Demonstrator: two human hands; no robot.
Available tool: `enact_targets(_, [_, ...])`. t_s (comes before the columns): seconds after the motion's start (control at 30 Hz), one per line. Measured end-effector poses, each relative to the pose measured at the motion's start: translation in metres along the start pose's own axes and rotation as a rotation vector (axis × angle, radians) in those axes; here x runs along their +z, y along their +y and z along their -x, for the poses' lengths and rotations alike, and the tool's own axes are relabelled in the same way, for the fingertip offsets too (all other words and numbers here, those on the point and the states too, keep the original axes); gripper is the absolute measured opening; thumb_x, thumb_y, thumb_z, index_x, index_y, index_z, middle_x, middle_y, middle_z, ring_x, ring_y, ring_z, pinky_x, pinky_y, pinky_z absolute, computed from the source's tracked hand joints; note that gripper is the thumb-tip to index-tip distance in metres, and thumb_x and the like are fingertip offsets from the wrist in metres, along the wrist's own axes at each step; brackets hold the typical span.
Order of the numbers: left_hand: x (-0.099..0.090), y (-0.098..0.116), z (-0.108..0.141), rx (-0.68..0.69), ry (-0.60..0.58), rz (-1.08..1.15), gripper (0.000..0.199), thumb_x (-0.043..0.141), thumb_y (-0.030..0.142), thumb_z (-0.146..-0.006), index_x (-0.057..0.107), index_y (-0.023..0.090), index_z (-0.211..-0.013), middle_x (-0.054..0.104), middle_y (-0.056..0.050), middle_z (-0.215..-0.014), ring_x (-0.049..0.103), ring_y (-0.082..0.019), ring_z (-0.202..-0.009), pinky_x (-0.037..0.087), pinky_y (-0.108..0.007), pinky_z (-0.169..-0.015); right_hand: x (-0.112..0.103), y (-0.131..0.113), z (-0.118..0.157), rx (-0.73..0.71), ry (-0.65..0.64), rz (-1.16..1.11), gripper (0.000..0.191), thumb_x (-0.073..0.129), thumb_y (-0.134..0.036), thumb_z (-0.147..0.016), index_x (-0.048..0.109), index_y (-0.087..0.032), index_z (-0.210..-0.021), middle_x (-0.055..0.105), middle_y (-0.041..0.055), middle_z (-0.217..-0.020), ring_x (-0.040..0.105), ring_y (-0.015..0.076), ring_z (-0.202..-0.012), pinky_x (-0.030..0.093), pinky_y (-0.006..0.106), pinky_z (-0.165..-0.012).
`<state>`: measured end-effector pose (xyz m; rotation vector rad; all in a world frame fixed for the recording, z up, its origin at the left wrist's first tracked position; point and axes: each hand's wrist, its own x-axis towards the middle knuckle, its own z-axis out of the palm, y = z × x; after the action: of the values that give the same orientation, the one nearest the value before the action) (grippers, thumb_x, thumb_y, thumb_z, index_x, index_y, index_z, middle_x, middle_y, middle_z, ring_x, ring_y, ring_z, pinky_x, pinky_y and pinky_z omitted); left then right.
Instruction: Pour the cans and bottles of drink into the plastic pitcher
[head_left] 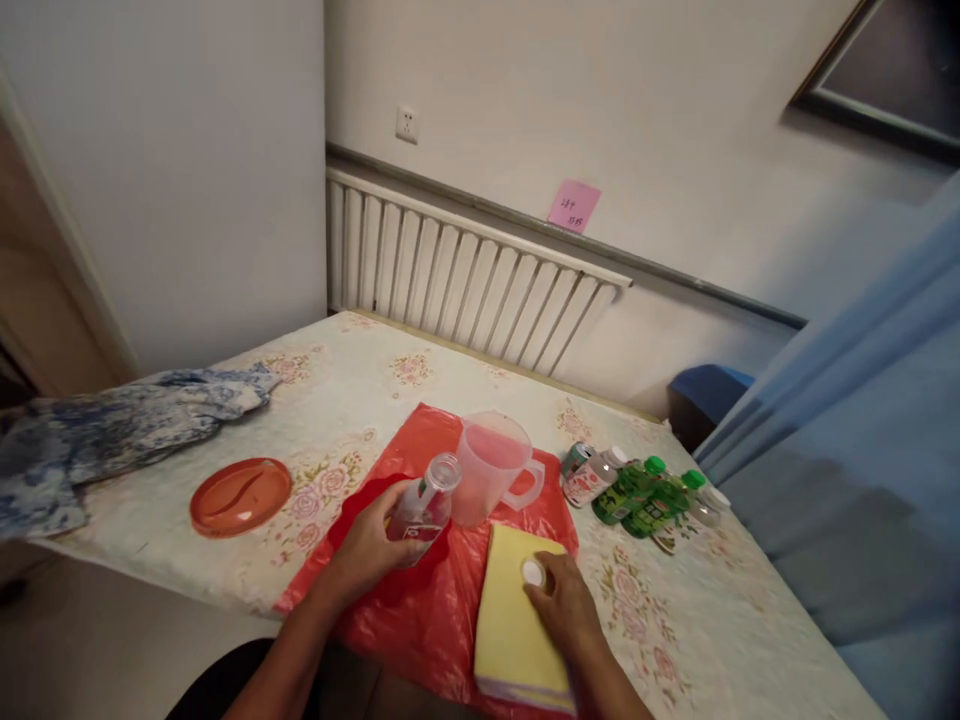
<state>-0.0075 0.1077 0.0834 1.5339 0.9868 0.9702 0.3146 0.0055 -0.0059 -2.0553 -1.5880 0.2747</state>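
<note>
My left hand (377,535) is wrapped round a clear plastic bottle (430,500) with a partly hidden label, its mouth uncapped and tilted to the right. A white bottle cap (533,573) is pinched in the fingers of my right hand (564,600), over a folded yellow cloth (517,620). Behind the bottle stands a translucent measuring jug (491,465), its handle to the right. Below my left hand a red basin (367,500) is partly covered by hand and bottle. Cloth, jug and basin rest on a red plastic sheet (420,625).
An orange-red round lid (240,496) lies on the floral tablecloth (330,375) at left, near a crumpled blue-white fabric (165,415). Several bottles, including a green-capped bottle (630,490), and a can (576,459) stand at right. Blue curtain (877,420) borders the right side; a radiator (472,265) runs behind.
</note>
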Motion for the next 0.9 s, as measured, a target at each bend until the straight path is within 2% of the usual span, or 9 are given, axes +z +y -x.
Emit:
enact_targets(0.13, [0.019, 0.017, 0.020, -0.005, -0.042, 0.000, 0.065, 0.071, 0.019, -0.060, 0.055, 0.020, -0.123, 0.066, -0.007, -0.124, 0.061, -0.028, -0.115, 0.047, -0.035, -0.099, 0.003, -0.006, 0.001, -0.041, 0.021, -0.073, 0.031, 0.060, -0.027, -0.074, 0.069, -0.016, -0.102, 0.065, 0.0097, -0.095, 0.061, 0.0259, -0.092, 0.048, 0.037, -0.088])
enact_targets(0.23, [0.037, 0.022, 0.034, -0.041, -0.064, 0.025, 0.069, 0.073, 0.017, -0.057, 0.055, 0.020, -0.124, 0.065, -0.007, -0.127, 0.059, -0.028, -0.119, 0.046, -0.034, -0.101, -0.007, -0.017, 0.003, -0.070, 0.042, -0.196, 0.026, 0.059, -0.025, -0.071, 0.069, -0.017, -0.094, 0.066, 0.0084, -0.091, 0.063, 0.0237, -0.084, 0.051, 0.034, -0.078])
enact_targets(0.3, [0.052, 0.026, 0.042, -0.074, -0.071, 0.002, 0.071, 0.074, 0.016, -0.056, 0.056, 0.020, -0.124, 0.065, -0.007, -0.129, 0.057, -0.029, -0.122, 0.045, -0.035, -0.103, -0.024, -0.030, 0.004, -0.118, 0.082, -0.282, 0.025, 0.059, -0.022, -0.069, 0.067, -0.018, -0.092, 0.067, 0.0072, -0.089, 0.063, 0.0223, -0.080, 0.052, 0.032, -0.073])
enact_targets(0.4, [0.074, 0.030, 0.052, -0.090, -0.098, -0.009, 0.072, 0.076, 0.016, -0.055, 0.057, 0.021, -0.123, 0.065, -0.006, -0.129, 0.056, -0.030, -0.122, 0.044, -0.036, -0.104, -0.067, -0.055, 0.007, -0.258, 0.138, -0.350, 0.026, 0.058, -0.017, -0.069, 0.066, -0.019, -0.093, 0.068, 0.0063, -0.093, 0.064, 0.0221, -0.085, 0.052, 0.032, -0.075])
enact_targets(0.53, [0.102, 0.030, 0.061, -0.090, -0.173, 0.046, 0.075, 0.075, 0.012, -0.055, 0.055, 0.021, -0.127, 0.065, -0.005, -0.128, 0.058, -0.027, -0.119, 0.045, -0.035, -0.103, -0.131, -0.086, 0.016, -0.415, 0.069, -0.296, 0.036, 0.055, -0.009, -0.069, 0.064, -0.020, -0.102, 0.066, 0.0078, -0.107, 0.062, 0.0227, -0.099, 0.050, 0.034, -0.086])
enact_targets(0.6, [0.112, 0.029, 0.064, -0.079, -0.201, 0.045, 0.075, 0.072, 0.010, -0.055, 0.055, 0.022, -0.127, 0.066, -0.004, -0.127, 0.058, -0.027, -0.119, 0.044, -0.034, -0.104, -0.155, -0.096, 0.022, -0.454, 0.009, -0.271, 0.041, 0.055, -0.007, -0.069, 0.063, -0.021, -0.107, 0.065, 0.0077, -0.111, 0.061, 0.0220, -0.100, 0.049, 0.033, -0.086])
enact_targets(0.73, [0.124, 0.031, 0.069, -0.068, -0.240, 0.002, 0.072, 0.069, 0.010, -0.056, 0.056, 0.023, -0.125, 0.067, 0.000, -0.124, 0.058, -0.026, -0.118, 0.044, -0.035, -0.104, -0.185, -0.103, 0.030, -0.490, -0.092, -0.251, 0.046, 0.054, -0.006, -0.072, 0.062, -0.022, -0.114, 0.065, 0.0054, -0.109, 0.060, 0.0179, -0.089, 0.048, 0.031, -0.080])
enact_targets(0.83, [0.128, 0.035, 0.071, -0.061, -0.246, -0.029, 0.074, 0.068, 0.010, -0.054, 0.056, 0.022, -0.126, 0.067, -0.001, -0.124, 0.058, -0.027, -0.117, 0.043, -0.035, -0.104, -0.197, -0.102, 0.032, -0.496, -0.120, -0.241, 0.043, 0.060, -0.009, -0.074, 0.063, -0.022, -0.114, 0.065, 0.0030, -0.098, 0.057, 0.0158, -0.078, 0.047, 0.030, -0.076])
enact_targets(0.9, [0.131, 0.039, 0.072, -0.051, -0.253, -0.046, 0.073, 0.068, 0.010, -0.054, 0.057, 0.021, -0.125, 0.067, -0.001, -0.123, 0.058, -0.026, -0.115, 0.043, -0.035, -0.104, -0.202, -0.100, 0.033, -0.492, -0.127, -0.251, 0.039, 0.065, -0.013, -0.075, 0.064, -0.022, -0.113, 0.065, 0.0024, -0.095, 0.058, 0.0167, -0.080, 0.047, 0.030, -0.077])
